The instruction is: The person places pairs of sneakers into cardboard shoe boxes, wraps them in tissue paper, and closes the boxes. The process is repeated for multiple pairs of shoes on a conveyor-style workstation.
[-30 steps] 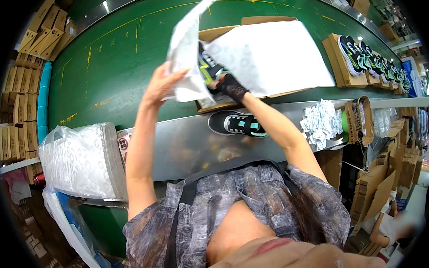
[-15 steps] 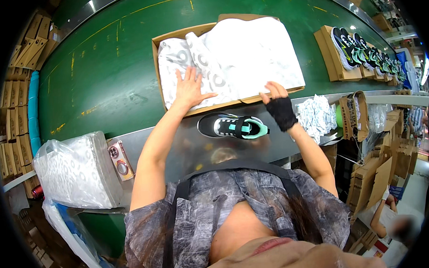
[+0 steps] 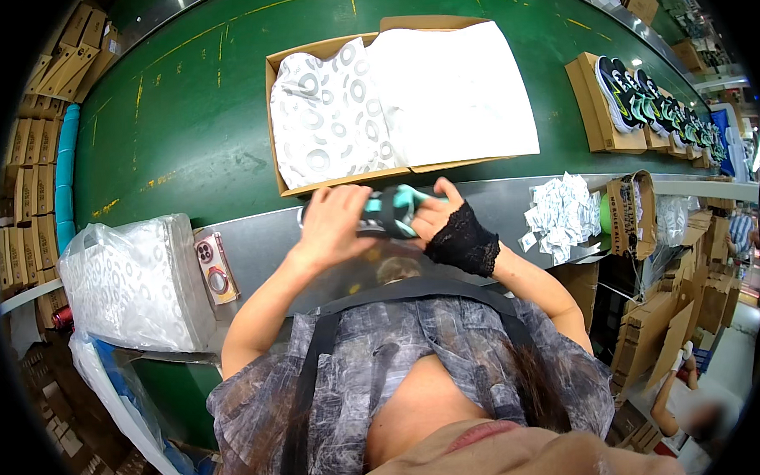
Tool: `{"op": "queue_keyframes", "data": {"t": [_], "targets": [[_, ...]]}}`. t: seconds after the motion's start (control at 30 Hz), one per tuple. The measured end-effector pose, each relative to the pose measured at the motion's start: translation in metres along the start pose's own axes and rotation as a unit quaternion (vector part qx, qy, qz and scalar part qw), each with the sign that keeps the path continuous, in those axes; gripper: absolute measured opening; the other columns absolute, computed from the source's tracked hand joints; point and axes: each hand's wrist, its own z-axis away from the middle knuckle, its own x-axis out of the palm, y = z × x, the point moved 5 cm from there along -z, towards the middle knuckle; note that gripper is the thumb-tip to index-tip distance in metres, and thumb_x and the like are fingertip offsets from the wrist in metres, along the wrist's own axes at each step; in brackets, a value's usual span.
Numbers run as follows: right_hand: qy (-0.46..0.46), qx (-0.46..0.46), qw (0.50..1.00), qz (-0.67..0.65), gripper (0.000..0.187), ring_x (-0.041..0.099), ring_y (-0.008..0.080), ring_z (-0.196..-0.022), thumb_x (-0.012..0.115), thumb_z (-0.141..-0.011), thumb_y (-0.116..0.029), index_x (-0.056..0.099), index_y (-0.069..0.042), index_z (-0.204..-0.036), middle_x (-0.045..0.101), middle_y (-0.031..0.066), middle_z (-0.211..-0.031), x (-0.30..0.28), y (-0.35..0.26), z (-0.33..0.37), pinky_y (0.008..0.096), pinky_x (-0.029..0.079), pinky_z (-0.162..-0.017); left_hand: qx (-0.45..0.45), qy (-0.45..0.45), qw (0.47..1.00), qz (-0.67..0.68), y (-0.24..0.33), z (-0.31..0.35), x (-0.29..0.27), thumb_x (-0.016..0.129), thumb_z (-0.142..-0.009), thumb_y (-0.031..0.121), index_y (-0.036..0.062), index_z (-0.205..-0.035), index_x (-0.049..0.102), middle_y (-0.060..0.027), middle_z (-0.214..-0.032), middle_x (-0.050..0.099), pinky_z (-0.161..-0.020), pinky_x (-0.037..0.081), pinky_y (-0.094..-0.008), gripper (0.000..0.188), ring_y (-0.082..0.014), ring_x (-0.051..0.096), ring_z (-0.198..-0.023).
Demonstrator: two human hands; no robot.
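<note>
A black and mint-green sneaker (image 3: 389, 212) is between my two hands at the near metal edge of the table. My left hand (image 3: 337, 220) is wrapped over its toe end, hiding much of that part. My right hand (image 3: 447, 227), in a black fingerless lace glove, grips the heel end and collar. Just beyond them lies an open cardboard shoebox (image 3: 345, 188). White tissue paper with grey rings (image 3: 330, 114) covers its left half, and plain white paper (image 3: 463, 92) spreads over the right half.
A row of sneakers on shoeboxes (image 3: 618, 103) runs along the right. White paper slips (image 3: 563, 218) lie piled right of my hands. At left are a plastic-wrapped stack of patterned paper (image 3: 135, 284) and a phone (image 3: 217, 268). Stacked cartons (image 3: 26, 179) stand far left.
Both hands have left the paper in the box and come back onto the sneaker, taking hold of it. The paper now lies flatter and smoother in the box.
</note>
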Motion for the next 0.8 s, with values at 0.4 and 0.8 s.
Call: {"op": "queue_keyframes", "data": {"t": [0.4,0.8], "targets": [[0.077,0.317,0.83,-0.452,0.033,0.055,0.0233,-0.093,0.063,-0.076,-0.02,0.052,-0.003,-0.103,0.057,0.0104,-0.101,0.047,0.052,0.021,0.0327,0.044,-0.078,-0.37,0.165,0.587,0.701,-0.171,-0.09,0.09,0.048,-0.083,0.049,-0.011,-0.113,0.043,-0.0162,-0.106,0.054,-0.074,0.048,-0.0339,0.068,-0.0243,0.057,-0.089],[0.347,0.341,0.869,-0.094,0.041,0.044,0.0293,-0.108,0.057,-0.072,-0.01,0.046,-0.002,-0.111,0.048,0.0182,-0.111,0.038,0.115,0.016,0.0457,0.035,-0.078,-0.29,0.293,0.74,0.532,-0.142,-0.048,0.038,0.042,-0.089,0.034,-0.0015,-0.099,0.056,-0.0111,-0.095,0.058,-0.067,0.046,-0.0277,0.04,-0.0192,0.058,-0.083]]}}
